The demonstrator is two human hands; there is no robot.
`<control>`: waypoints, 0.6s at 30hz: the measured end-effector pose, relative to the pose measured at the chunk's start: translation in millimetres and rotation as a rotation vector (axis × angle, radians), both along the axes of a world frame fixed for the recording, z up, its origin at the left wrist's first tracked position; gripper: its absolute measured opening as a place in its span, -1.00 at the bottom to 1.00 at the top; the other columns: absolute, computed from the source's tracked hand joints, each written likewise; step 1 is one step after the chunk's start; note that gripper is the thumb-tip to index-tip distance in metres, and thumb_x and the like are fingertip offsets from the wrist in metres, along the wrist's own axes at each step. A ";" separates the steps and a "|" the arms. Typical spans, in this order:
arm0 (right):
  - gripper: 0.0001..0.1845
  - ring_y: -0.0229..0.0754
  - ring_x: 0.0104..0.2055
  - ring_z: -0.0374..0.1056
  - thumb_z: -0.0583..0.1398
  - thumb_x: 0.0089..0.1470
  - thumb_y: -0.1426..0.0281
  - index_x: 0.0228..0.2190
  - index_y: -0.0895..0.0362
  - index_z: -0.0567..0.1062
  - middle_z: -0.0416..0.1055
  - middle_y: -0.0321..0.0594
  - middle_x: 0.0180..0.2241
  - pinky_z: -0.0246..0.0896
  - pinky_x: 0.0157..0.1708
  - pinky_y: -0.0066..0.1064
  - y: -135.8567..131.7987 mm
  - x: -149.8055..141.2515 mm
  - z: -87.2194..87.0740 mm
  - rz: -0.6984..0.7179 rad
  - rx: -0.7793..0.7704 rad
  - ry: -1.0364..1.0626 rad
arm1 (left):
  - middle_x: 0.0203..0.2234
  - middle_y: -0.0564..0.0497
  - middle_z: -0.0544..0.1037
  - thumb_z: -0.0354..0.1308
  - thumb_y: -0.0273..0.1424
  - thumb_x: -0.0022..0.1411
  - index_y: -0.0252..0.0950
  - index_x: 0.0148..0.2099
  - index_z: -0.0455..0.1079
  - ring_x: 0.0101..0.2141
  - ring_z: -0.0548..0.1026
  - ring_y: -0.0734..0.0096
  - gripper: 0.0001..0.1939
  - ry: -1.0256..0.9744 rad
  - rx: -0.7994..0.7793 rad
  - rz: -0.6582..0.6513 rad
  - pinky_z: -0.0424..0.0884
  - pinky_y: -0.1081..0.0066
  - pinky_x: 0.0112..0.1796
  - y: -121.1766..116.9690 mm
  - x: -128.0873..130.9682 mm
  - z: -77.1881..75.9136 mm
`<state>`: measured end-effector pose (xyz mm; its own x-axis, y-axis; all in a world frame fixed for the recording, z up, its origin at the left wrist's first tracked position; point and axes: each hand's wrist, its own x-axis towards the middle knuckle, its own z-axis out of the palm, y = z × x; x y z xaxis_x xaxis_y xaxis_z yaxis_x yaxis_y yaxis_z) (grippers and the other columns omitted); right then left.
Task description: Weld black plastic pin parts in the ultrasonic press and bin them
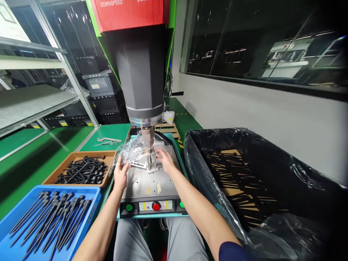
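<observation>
A metal fixture [152,164] stands on the steel plate [136,185] of a press-like machine, right under its metal tip [147,136]. My right hand [166,162] is beside the fixture on its right, fingers stretched toward it; whether the fingertips touch a small part there is unclear. Clear plastic film [133,148] lies crumpled behind and left of the fixture. At the film's left edge is my left hand [121,174], thumb and fingers apart, with no grip on the film that I can make out.
To the left are a blue tray [94,194] of long black rods with thick heads and an orange tray [111,156] of short black parts. A wrench [110,139] lies behind them. Black-lined box [195,163] with rods stands right. Buttons including a red one [156,206] line the front.
</observation>
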<state>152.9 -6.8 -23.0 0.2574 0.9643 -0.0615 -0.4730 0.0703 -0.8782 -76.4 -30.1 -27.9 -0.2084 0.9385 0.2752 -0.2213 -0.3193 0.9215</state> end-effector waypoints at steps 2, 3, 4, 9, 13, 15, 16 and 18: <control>-0.63 0.04 0.09 0.28 0.30 -0.13 0.05 -0.38 0.07 0.60 0.49 -0.11 -0.08 0.31 -0.14 -0.27 -8.3 1.1 -6.6 0.015 -0.013 0.014 | 0.36 -0.04 -0.02 0.28 -0.29 0.15 -0.06 0.22 0.27 0.20 0.26 -0.09 -0.41 -0.119 -0.033 -0.019 0.28 -0.11 0.12 -17.5 4.6 -9.7; -0.63 0.03 0.10 0.27 0.30 -0.12 0.05 -0.37 0.06 0.60 0.48 -0.12 -0.06 0.31 -0.13 -0.27 -11.8 2.0 -9.5 0.019 -0.019 0.019 | 0.36 -0.02 -0.02 0.28 -0.31 0.15 -0.04 0.20 0.29 0.18 0.28 -0.08 -0.44 -0.163 -0.037 -0.022 0.29 -0.12 0.10 -24.1 6.6 -13.1; -0.63 0.03 0.10 0.26 0.30 -0.12 0.04 -0.36 0.06 0.60 0.47 -0.12 -0.05 0.31 -0.11 -0.26 -14.9 2.8 -12.3 0.021 -0.024 0.023 | 0.36 -0.02 -0.02 0.28 -0.32 0.15 -0.03 0.19 0.31 0.18 0.29 -0.08 -0.46 -0.185 -0.038 -0.020 0.30 -0.12 0.10 -29.2 8.4 -15.9; -0.56 0.06 0.08 0.28 0.29 -0.11 -0.03 -0.38 0.07 0.59 0.47 -0.05 -0.07 0.32 -0.10 -0.19 -29.8 3.9 -26.9 0.034 -0.055 0.040 | 0.36 -0.03 -0.04 0.28 -0.31 0.15 -0.03 0.19 0.30 0.18 0.29 -0.06 -0.45 -0.207 -0.092 -0.037 0.38 -0.02 0.05 -42.5 10.9 -31.1; -0.50 0.07 0.04 0.32 0.31 -0.14 -0.08 -0.37 0.09 0.58 0.48 -0.03 -0.08 0.34 -0.16 -0.21 -43.3 1.1 -38.4 0.063 -0.053 0.055 | 0.36 -0.08 -0.04 0.29 -0.29 0.14 -0.06 0.23 0.24 0.18 0.28 -0.03 -0.39 -0.182 -0.138 -0.027 0.47 0.13 -0.01 -49.9 8.3 -47.0; -0.48 0.05 0.01 0.34 0.32 -0.18 -0.10 -0.38 0.09 0.58 0.48 -0.02 -0.09 0.35 -0.20 -0.24 -48.8 -0.6 -42.6 0.071 -0.052 0.060 | 0.36 -0.09 -0.03 0.28 -0.29 0.14 -0.07 0.24 0.23 0.18 0.30 -0.02 -0.38 -0.174 -0.150 -0.027 0.48 0.17 -0.02 -52.7 7.2 -52.5; -0.47 0.04 -0.01 0.35 0.32 -0.19 -0.10 -0.38 0.10 0.58 0.49 -0.02 -0.10 0.35 -0.21 -0.25 -51.1 -1.2 -44.2 0.074 -0.051 0.061 | 0.36 -0.09 -0.02 0.28 -0.29 0.14 -0.07 0.24 0.22 0.17 0.30 -0.01 -0.38 -0.173 -0.151 -0.030 0.48 0.18 -0.03 -53.9 6.8 -54.1; -0.47 0.01 -0.04 0.37 0.33 -0.20 -0.10 -0.38 0.10 0.57 0.49 -0.03 -0.12 0.35 -0.23 -0.28 -54.6 -2.2 -46.3 0.076 -0.045 0.063 | 0.35 -0.09 -0.01 0.29 -0.29 0.14 -0.07 0.23 0.23 0.16 0.32 0.00 -0.38 -0.178 -0.152 -0.032 0.49 0.19 -0.03 -55.7 6.5 -55.5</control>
